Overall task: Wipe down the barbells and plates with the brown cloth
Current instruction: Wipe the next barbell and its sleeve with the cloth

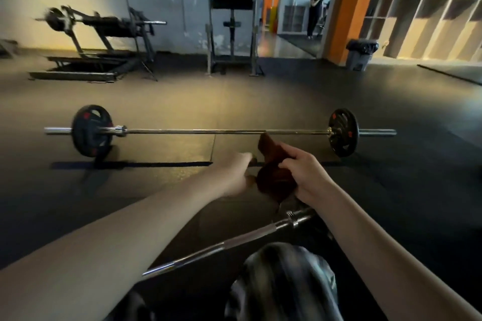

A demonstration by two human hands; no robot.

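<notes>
Cloth-handling, not wiping, seems to be the step in hand: you hold the brown cloth (pixel 271 177) bunched up in the air between your hands, touching neither bar. Your right hand (pixel 305 174) grips it from the right, fingers curled round the bundle and thumb over the top, with one corner of the cloth sticking up above your knuckles. Your left hand (pixel 234 174) meets the cloth's left edge with its fingers curled in; it looks to be pinching that edge, though blur hides the fingertips. Both forearms reach forward and converge, wrists roughly level, so the cloth hangs just above the collar end of the near barbell (pixel 234 241), which runs diagonally across the floor (pixel 156 190) past your knee (pixel 287 268). The far barbell (pixel 221 131) lies crosswise well beyond your hands, with a left plate (pixel 90 130) and a right plate (pixel 343 133) on its sleeves. How much of the job is done cannot be judged from how things lie. The next move probably calls for you to settle the cloth into one palm as a flat pad, lower it onto the near bar's shaft, wrap it round the steel and run it along the length. The free hand could steady the bar so it does not roll. The far bar and its plates would need you to shift forward, as they look to be out of reach from where you are.
</notes>
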